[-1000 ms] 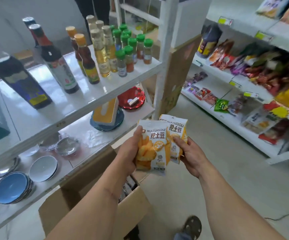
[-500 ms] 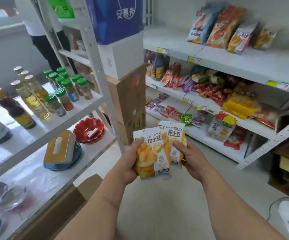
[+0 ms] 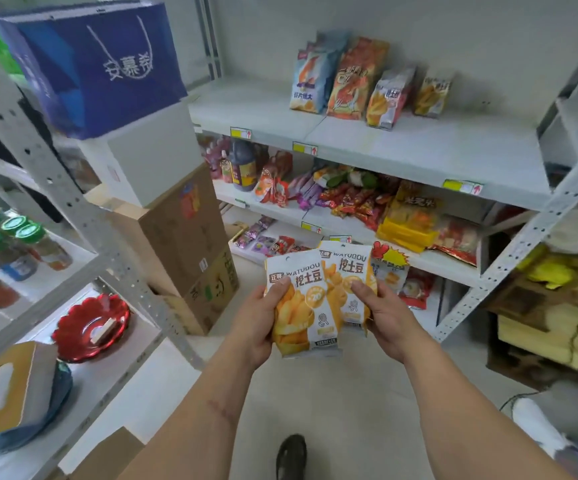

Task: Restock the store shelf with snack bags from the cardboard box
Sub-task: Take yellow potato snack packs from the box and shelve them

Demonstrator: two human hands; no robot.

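The person stood facing the store shelf [image 3: 419,147] with two snack bags fanned out in front of the chest. The left hand [image 3: 258,327] gripped the front snack bag [image 3: 298,306], thumb curled over its upper left face; the right hand [image 3: 383,322] pinched the rear snack bag [image 3: 344,271] by its right side. The two bags overlapped, the rear one tucked behind and standing a little higher. Both hands were close together, well short of the shelf.

On the top board, toward its back edge, stood four bags upright in a row, and the two smaller bags at the right end [image 3: 389,97] appeared to carry the same print. To my eye that was the natural spot. Doing it well would have meant lifting the pair to that board and standing each bag upright, face forward, beside its like near the right end, not laying them flat. Separating the two before reaching up seemed wise, since slick foil slides easily. A corner of the cardboard box [image 3: 107,452] showed at the bottom left.
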